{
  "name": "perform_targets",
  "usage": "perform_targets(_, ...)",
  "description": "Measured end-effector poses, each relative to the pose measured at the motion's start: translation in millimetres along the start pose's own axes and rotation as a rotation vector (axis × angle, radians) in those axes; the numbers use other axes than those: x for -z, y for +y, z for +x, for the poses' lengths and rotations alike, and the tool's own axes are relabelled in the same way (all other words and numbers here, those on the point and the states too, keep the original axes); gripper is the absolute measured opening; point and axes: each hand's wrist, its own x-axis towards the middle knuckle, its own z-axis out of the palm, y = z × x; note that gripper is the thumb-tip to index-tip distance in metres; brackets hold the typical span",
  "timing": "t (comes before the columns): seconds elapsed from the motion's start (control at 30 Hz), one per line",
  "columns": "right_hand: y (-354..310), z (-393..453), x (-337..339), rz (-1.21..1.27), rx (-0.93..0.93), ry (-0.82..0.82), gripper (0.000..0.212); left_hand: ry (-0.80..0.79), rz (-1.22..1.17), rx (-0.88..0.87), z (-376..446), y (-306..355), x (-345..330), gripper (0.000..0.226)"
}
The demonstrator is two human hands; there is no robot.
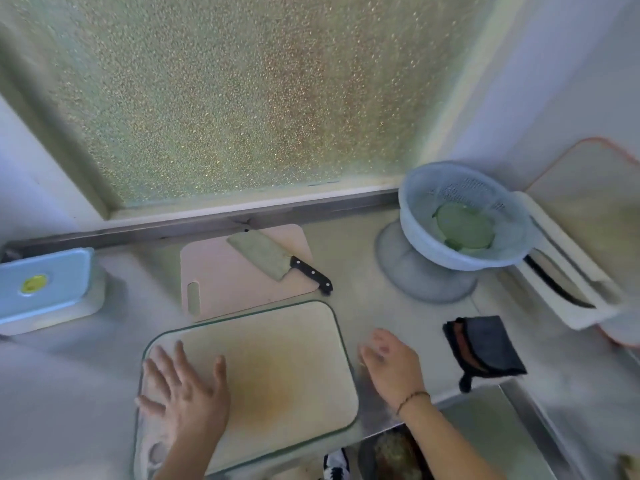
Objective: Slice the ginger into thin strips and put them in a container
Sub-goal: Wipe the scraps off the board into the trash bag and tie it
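I see my left hand (180, 389) spread flat on the smooth, rounded board (277, 368) at lower centre; right hand (391, 365) lies relaxed, empty, beside it. Cleaver (266, 258) rests on a pink board (221, 282) above. Lidded container (45, 282) sits far left; I can't spot any ginger.

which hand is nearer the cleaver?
Right. The right hand lies below and just right of the cleaver, beside the green-edged board; the left hand rests further off, on that board's left side.

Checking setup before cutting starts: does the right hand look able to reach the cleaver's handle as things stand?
Probably yes. The right hand is open by the cutting board, and the cleaver lies on the pink board beyond, handle toward that side, nothing between.
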Motion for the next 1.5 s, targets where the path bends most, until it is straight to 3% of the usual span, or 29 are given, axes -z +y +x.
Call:
perform_targets(0.13, 74.8, 18.1, 70.4, -0.045, -0.072, 0.343, 0.017, -0.151, 0.054, -0.255, -32.4, 73.8, -46.7, 0.067)
perform_targets(0.27, 148.5, 35.9, 122.4, -0.093, -0.227, 0.581, 0.023, -0.441, 0.218, -0.605, -91.1, 159.5, -105.2, 0.063)
perform_targets(0.37, 189.1, 53.2, 140.2, -0.273, -0.368, 0.515, 0.031, -0.734, 0.391, -1.009, -134.0, 206.7, -145.0, 0.075)
perform_targets(0.43, 205.3, 64.3, 142.0, -0.351, -0.428, 0.375, 0.044, -0.829, 0.425, -1.136, -150.6, 230.4, -164.3, 0.063)
perform_targets(0.53, 211.4, 72.1, 141.6, -0.343, -0.365, 0.359, 0.034, -0.854, 0.435, -1.239, -166.2, 247.1, -186.9, 0.057)
perform_targets(0.63, 202.3, 69.7, 143.5, -0.145, -0.325, 0.436, 0.014, -0.803, 0.449, -1.336, -173.9, 248.6, -208.9, 0.056)
perform_targets(0.77, 169.0, 52.4, 150.1, 0.174, -0.172, 0.509, 0.006, -0.812, 0.417, -1.182, -184.2, 268.9, -209.9, 0.087)
perform_targets(0.87, 139.1, 30.4, 143.5, 0.261, 0.073, 0.457, 0.004, -0.857, 0.017, -0.997, -185.6, 276.9, -192.9, 0.067)
perform_targets(0.97, 119.5, 15.1, 133.6, 0.406, 0.317, 0.433, 0.038, -0.991, -0.373, -0.573, -161.6, 269.8, -154.6, 0.039)
perform_targets(1.03, 109.0, 10.4, 117.2, 0.295, 0.459, 0.409, 0.052, -1.052, -0.54, -0.397, -137.8, 256.1, -130.4, 0.042)
perform_targets(1.13, 87.2, 8.7, 72.0, 0.113, 0.669, 0.228, 0.071, -1.29, -0.785, -0.084, -96.3, 227.2, -85.8, 0.047)
perform_targets(1.2, 65.6, 11.9, 39.4, 0.043, 0.788, 0.198, 0.07, -1.348, -0.787, -0.076, -66.3, 200.2, -54.2, 0.055)
perform_targets(1.3, 20.8, 19.5, -0.3, 0.089, 0.936, 0.197, 0.048, -1.329, -0.808, -0.104, -27.5, 154.0, -9.2, 0.065)
perform_targets(1.4, -25.8, 25.3, -40.8, 0.115, 1.037, 0.138, 0.051, -1.222, -0.854, -0.056, 3.3, 109.0, 29.6, 0.066)
perform_targets(1.5, -56.1, 30.8, -91.4, -0.045, 1.1, 0.021, 0.044, -0.978, -0.741, -0.118, 34.3, 55.3, 53.0, 0.054)
